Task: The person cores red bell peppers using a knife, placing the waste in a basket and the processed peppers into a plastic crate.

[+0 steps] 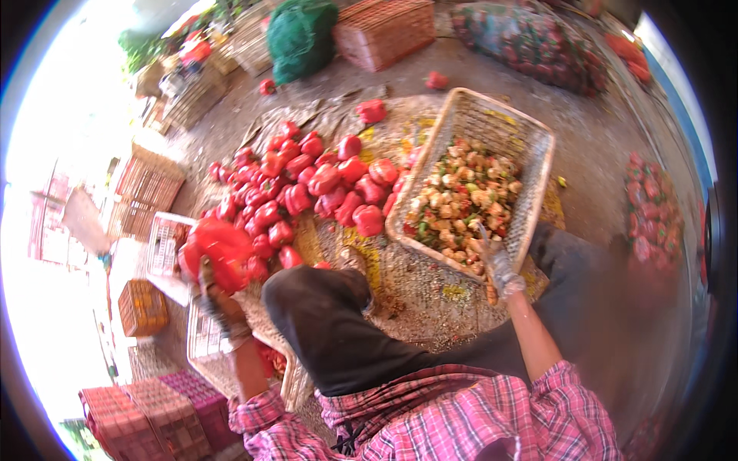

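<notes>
My left hand (pixel 221 313), in a soiled glove, is closed on a red bell pepper (pixel 221 252) smeared by motion, in front of the heap of whole red bell peppers (pixel 296 173). Over the near right edge of a pale woven crate (pixel 430 146), my gloved right hand (pixel 501 273) is closed round a thin tool that looks like a small knife (pixel 482 230). Pale pepper cores with green stems (pixel 469 184) fill much of that crate. Below my left hand, a white crate (pixel 288 376) holds red pieces, partly hidden by my arm.
My bent knee (pixel 307 307) rises between the hands. Scraps litter the woven mat (pixel 430 315). Behind stand a green net sack (pixel 300 38), a reddish basket (pixel 384 34) and a large filled net sack (pixel 530 46). Another net sack of peppers (pixel 652 207) lies right; checked bags (pixel 146 419) sit lower left.
</notes>
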Tool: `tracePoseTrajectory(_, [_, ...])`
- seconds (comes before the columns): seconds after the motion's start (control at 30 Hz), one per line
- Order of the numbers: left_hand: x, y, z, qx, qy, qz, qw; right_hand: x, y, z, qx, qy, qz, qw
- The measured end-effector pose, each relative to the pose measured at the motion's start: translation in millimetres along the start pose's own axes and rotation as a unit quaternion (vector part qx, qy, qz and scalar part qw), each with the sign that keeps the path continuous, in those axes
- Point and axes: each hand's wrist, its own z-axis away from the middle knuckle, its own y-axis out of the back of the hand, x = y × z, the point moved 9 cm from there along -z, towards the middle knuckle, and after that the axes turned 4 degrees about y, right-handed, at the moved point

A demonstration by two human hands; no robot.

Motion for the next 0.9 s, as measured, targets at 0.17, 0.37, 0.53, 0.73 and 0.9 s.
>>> tracePoseTrajectory(0.17, [39,201,17,0.195,-0.150,-0.497,0.832,7,-16,10,-0.001,-0.023,0.094,0.995])
tracePoseTrajectory(0.37, [-185,149,60,-0.025,0.116,-0.278,0.953,22,-1,11,0.023,-0.120,0.064,0.990])
tracePoseTrajectory(0.53, [-383,124,72,-0.024,0.240,-0.467,0.851,31,2,0,0.032,-0.136,0.118,0.983])
tracePoseTrajectory(0.73, [-466,87,28,-0.045,0.309,-0.565,0.764,29,3,6,0.082,-0.170,0.144,0.971])
tracePoseTrajectory(0.9, [-487,116,15,0.034,0.379,-0.475,0.793,51,19,-5,0.072,-0.192,0.151,0.967])
